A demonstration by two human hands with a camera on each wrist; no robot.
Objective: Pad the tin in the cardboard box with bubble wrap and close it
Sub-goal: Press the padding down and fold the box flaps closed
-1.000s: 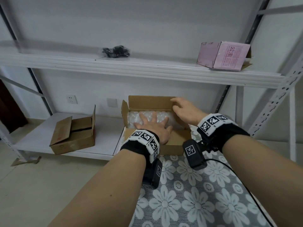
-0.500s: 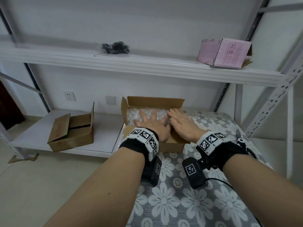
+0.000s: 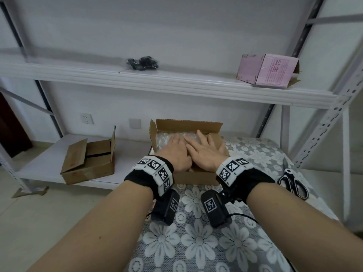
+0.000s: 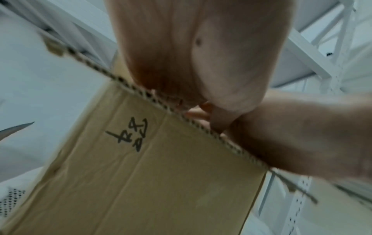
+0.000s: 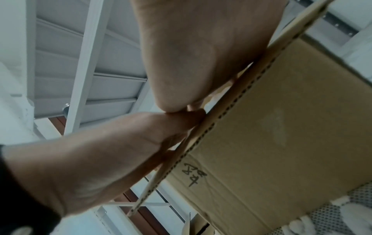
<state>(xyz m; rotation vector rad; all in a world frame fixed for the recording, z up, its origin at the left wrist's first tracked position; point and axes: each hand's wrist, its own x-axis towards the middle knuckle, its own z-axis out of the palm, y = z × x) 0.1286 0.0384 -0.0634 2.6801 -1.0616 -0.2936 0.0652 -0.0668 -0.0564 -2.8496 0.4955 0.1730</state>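
Since a second ago the right hand (image 3: 204, 154) has come off the box's right edge and now lies flat beside the left hand (image 3: 176, 152), both palms down inside the open brown cardboard box (image 3: 188, 125). The grip of each hand is spread, fingers straight, pressing on the clear bubble wrap (image 3: 163, 139) that fills the box; the two hands touch along their inner edges. The tin is hidden under the wrap and hands, so it cannot be seen. The box's far and left flaps stand upright. From the left wrist view, the near wall of the box (image 4: 161, 182) bears black handwritten marks, and the palm (image 4: 201, 55) crosses its corrugated top edge. The box sits on a grey tabletop cloth with white flowers (image 3: 196, 242). Black-handled scissors (image 3: 292, 183) lie on the cloth to the right, well apart from the box. A second brown cardboard box (image 3: 88, 165) rests on the low white shelf (image 3: 49, 154) at left, and a pink carton (image 3: 269, 70) on the upper shelf.
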